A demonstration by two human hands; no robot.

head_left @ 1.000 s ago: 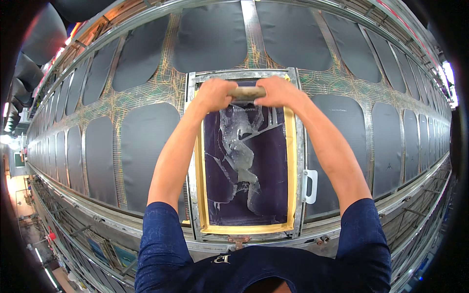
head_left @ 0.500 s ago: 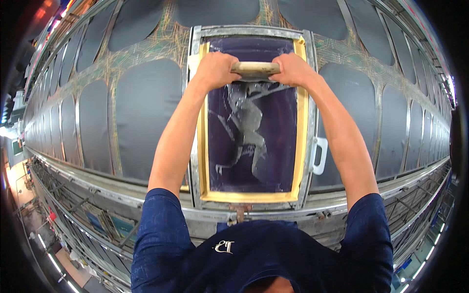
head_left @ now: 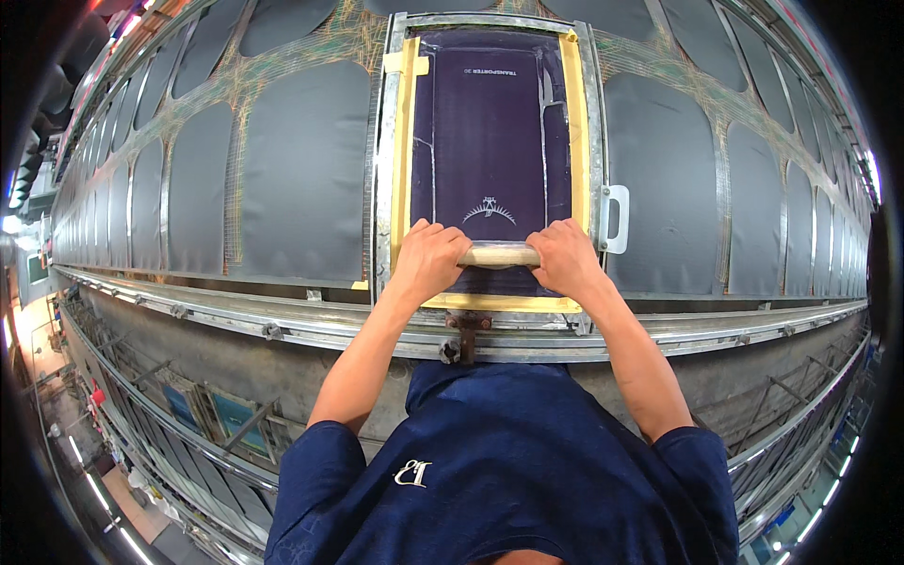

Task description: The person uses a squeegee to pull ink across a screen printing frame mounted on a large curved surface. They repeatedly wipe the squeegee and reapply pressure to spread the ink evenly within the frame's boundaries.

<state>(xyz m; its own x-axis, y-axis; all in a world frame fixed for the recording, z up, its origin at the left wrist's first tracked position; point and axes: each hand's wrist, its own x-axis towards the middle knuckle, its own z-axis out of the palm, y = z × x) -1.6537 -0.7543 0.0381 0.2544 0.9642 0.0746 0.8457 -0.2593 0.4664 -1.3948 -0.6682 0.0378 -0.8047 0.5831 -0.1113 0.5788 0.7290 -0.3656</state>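
On a long table [head_left: 234,188] with gray sheets [head_left: 306,179], the left hand [head_left: 431,261] and right hand [head_left: 567,256] hold the ends of a wooden bar [head_left: 499,254] at the near end of a dark screen [head_left: 488,141], and the bar might tip if one hand pushes harder.

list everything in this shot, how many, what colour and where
metal frame: 1, silver, centre
screen: 1, dark purple, inside the frame
tape: several strips, yellow, along screen edges
wooden bar: 1, pale brown, over screen's near end
side handle: 1, white, frame's right side
bracket: 1, rusty brown, frame's near edge
panels: many, dark grey, rows around the frame
rails: several, silver, along near edge
light strips: several, white, lower corners
shirt: 1, dark blue, bottom centre
left hand: 1, bare, gripping bar's left end
right hand: 1, bare, gripping its right end
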